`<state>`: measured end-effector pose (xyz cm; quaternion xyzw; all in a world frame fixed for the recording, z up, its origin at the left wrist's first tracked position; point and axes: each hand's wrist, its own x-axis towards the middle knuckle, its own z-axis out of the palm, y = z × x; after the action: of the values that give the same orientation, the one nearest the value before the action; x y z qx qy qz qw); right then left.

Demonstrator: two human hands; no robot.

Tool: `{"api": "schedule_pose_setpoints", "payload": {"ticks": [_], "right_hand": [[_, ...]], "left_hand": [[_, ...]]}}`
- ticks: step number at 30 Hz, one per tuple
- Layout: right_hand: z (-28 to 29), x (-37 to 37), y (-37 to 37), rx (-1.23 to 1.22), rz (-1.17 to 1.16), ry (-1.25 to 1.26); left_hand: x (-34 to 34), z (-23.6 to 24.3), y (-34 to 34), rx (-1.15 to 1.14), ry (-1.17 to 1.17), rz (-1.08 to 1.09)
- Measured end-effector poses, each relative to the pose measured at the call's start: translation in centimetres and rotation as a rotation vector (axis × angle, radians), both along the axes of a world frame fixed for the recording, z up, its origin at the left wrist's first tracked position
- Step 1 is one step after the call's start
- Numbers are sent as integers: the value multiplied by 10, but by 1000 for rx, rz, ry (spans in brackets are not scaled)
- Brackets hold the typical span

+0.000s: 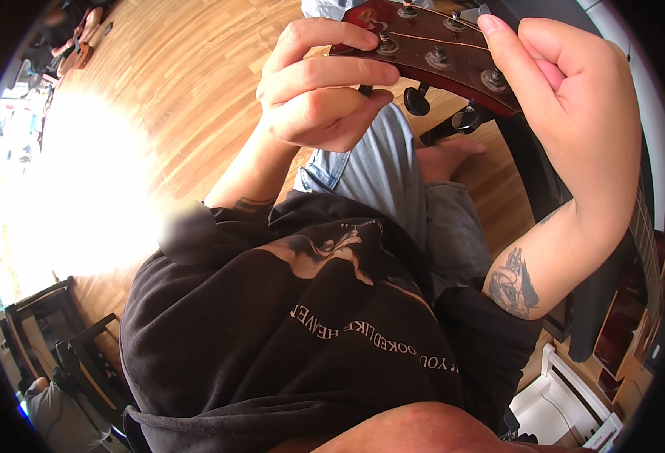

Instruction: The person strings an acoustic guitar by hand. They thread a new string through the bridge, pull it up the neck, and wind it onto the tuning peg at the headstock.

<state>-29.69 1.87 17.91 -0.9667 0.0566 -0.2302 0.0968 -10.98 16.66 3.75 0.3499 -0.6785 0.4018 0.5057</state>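
A dark red guitar headstock (415, 57) is at the top centre, with metal tuning posts, black tuning pegs (417, 100) and copper-coloured strings (438, 37). My left hand (317, 83) is closed round its left part, index and middle fingertips on its face, the thumb by a peg underneath. My right hand (563, 87) is closed at the upper right, fingers curled and thumb tip pressed near the end of a string, beside a small translucent piece (474, 13). Exactly what it pinches is hard to make out. My jeans and bare foot (453, 158) show below the headstock.
Wooden flooring (189, 90) lies around me, glaring at left. Another person (60, 26) is at the far top left. Dark chairs (75, 362) stand at lower left, beside a grey-clothed figure (64, 415). A reddish guitar (619, 332) and white wooden furniture (555, 400) are at lower right.
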Motion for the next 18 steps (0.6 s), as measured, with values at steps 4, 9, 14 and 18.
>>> {"api": "schedule_pose_setpoints", "payload": {"ticks": [4,9,14,18], "right_hand": [[4,2,2,35,-2,62],[10,6,4,55,1,131],[0,0,2,16,-43,3],[0,1,-1,1,-14,-1]], "left_hand": [[6,2,-2,-43,9,-52],[10,-3,-3,-85,27,-24],[7,-6,-11,-167,21,20],[-5,-10,-16,-219,108,102]]}}
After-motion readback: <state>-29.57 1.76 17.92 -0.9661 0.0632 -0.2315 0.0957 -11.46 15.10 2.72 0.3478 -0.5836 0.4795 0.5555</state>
